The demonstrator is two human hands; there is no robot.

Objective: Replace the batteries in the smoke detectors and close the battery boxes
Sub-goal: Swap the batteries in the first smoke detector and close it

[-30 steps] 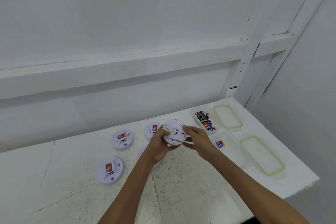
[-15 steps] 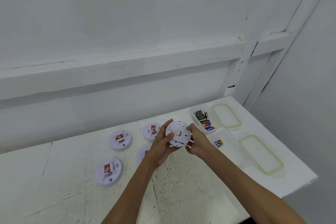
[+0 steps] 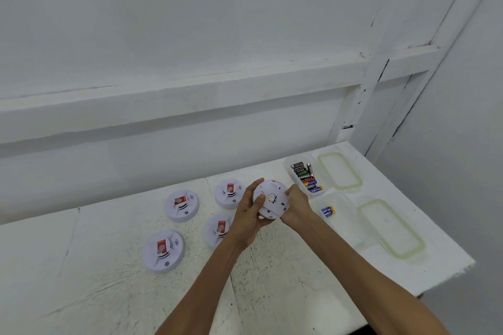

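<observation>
Both hands hold one smoke detector (image 3: 272, 198) up over the middle of the table (image 3: 272, 288), its plain back turned toward the camera. The left hand (image 3: 249, 216) grips its left rim with the thumb pressed on the back face. The right hand (image 3: 295, 207) curls round its right rim, so it sits clamped between the two. Four labelled detectors lie face up on the table left of the hands: a far-left detector (image 3: 181, 205), a far-middle detector (image 3: 229, 193), a near-left detector (image 3: 164, 251) and a near-middle detector (image 3: 217, 228), this last partly hidden behind the left wrist. Toward the far right corner an open battery box (image 3: 290, 175) holds a row of batteries (image 3: 307, 178), with its lid (image 3: 340, 171) just beside it. Nearer, a second box (image 3: 347, 221) holds a single battery (image 3: 328, 211), with a second lid (image 3: 392, 228) along the right edge.
</observation>
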